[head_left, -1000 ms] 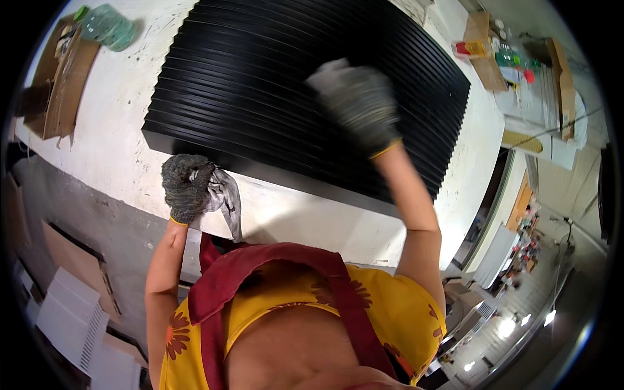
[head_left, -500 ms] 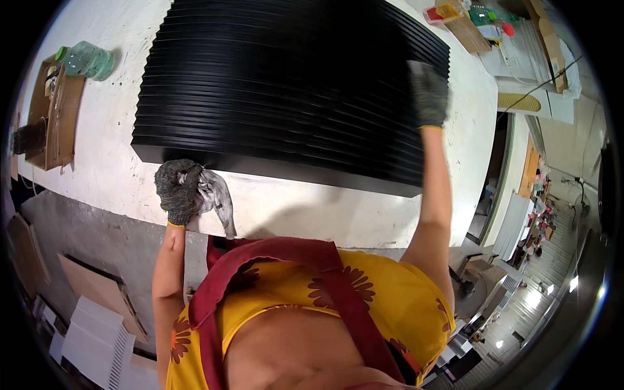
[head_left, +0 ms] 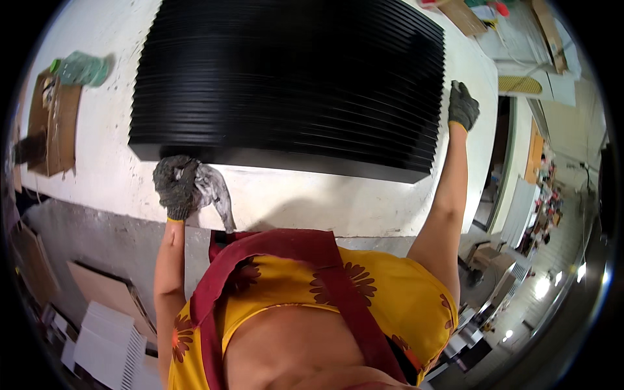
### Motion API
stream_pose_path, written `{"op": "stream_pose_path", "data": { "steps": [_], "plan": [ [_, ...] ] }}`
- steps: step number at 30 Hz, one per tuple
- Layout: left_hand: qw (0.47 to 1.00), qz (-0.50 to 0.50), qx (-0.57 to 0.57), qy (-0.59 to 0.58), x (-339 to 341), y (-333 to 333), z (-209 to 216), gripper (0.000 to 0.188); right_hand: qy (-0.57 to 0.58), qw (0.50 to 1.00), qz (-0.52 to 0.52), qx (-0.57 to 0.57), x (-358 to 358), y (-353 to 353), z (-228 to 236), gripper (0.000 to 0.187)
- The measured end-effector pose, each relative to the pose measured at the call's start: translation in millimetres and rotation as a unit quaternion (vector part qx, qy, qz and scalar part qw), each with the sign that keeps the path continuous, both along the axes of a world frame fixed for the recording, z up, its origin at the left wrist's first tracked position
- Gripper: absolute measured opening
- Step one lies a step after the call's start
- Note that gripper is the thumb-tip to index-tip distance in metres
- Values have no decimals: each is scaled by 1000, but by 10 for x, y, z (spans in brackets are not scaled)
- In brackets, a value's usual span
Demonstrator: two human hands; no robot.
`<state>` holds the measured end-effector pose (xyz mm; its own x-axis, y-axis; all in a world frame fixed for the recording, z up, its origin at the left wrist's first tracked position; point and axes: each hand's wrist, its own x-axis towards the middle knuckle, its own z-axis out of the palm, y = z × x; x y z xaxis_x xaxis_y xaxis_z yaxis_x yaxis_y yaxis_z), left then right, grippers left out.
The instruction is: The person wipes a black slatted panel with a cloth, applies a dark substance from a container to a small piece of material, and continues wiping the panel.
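Note:
A large black ridged panel [head_left: 286,84] lies on the white tabletop, its long ribs running left to right and a smooth edge strip along the near side. At its near left corner, my left hand [head_left: 175,186] in a dark grey knitted glove is closed around a crumpled, black-smudged white cloth [head_left: 215,192], whose end hangs toward me. Just past the right edge of the panel, my right hand [head_left: 463,107] in a matching glove is over the table with its fingers curled. Nothing shows in it, and it looks apart from the panel.
On the left of the white table [head_left: 312,211] stand an open cardboard box [head_left: 62,127] and a clear greenish plastic bottle [head_left: 84,69] with a green cap. More cardboard [head_left: 463,16] lies at the far right. Brown boards [head_left: 107,292] lean below on the left.
My right hand has moved off the ribs, rightward beyond the panel's edge, and its fingers are now curled. The left hand stays at the corner with the cloth. The view has shifted slightly.

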<state>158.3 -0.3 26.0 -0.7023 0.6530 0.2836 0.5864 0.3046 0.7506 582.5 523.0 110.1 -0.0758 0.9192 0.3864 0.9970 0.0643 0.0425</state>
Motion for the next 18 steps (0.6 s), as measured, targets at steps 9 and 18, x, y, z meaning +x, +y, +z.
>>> {"op": "stream_pose_path", "data": {
  "steps": [9,18],
  "plan": [
    [1000,13,-23,-16,-7,-6,64,13,71,775,602,-178,-2521,-2994,-71,20],
    [1000,13,-22,-5,21,49,117,14,-47,996,81,-9,-1002,-484,-15,38]
  ]
}}
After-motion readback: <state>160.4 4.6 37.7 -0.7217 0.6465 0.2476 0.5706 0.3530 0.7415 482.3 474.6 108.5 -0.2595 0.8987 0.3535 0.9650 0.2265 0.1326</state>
